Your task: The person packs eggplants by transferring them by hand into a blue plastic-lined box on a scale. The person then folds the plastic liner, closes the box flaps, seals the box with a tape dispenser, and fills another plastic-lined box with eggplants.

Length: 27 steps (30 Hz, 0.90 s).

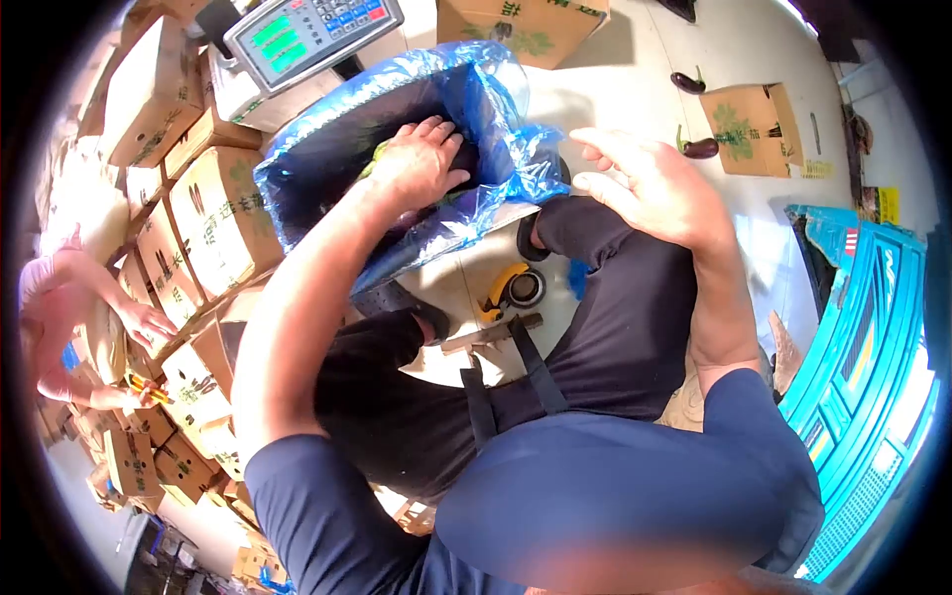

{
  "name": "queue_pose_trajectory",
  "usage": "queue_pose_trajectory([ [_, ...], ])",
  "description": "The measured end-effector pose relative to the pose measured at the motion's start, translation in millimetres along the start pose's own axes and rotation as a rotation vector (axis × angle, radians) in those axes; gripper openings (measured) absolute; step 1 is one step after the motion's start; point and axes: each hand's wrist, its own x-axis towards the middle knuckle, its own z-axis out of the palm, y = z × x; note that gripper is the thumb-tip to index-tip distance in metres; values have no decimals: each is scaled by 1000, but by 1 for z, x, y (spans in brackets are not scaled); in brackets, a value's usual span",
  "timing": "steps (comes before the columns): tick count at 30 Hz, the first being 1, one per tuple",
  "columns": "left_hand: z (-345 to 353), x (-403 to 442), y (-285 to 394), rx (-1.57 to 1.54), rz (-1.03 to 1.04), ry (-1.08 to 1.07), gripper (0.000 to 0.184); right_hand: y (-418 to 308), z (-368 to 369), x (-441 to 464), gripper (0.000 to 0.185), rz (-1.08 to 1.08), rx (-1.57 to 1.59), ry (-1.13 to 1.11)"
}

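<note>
A box lined with blue plastic film (511,84) stands in front of my knees, with dark eggplants (342,149) inside, mostly in shadow. My left hand (418,167) lies over the contents, palm down with its fingers stretched out. A bit of green shows beside its wrist; what it belongs to is unclear. To the right of the liner, my right hand (659,188) is raised above my knee, thumb and fingers apart, holding nothing. Its fingertips are near the film's edge.
A scale with a lit display (312,40) stands beyond the box. A yellow tape dispenser (514,291) lies between my feet. Stacked cartons (223,213) fill the left, where another person's hand (147,325) reaches in. Loose eggplants (686,82) lie near flattened cardboard (751,129); turquoise crates (863,367) stand right.
</note>
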Motion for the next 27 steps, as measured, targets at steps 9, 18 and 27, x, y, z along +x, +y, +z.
queue_pose_trajectory([
  [9, -188, -261, -18, -1253, -734, 448, 26, 6, 4, 7, 42, 80, 159, 24],
  [18, 129, -517, -2, -576, -1307, 42, 44, -9, 15, 27, 42, 72, -21, 15],
  [27, 265, -534, -68, -319, -1472, -10, 61, -13, 22, 37, 42, 130, -101, -6],
])
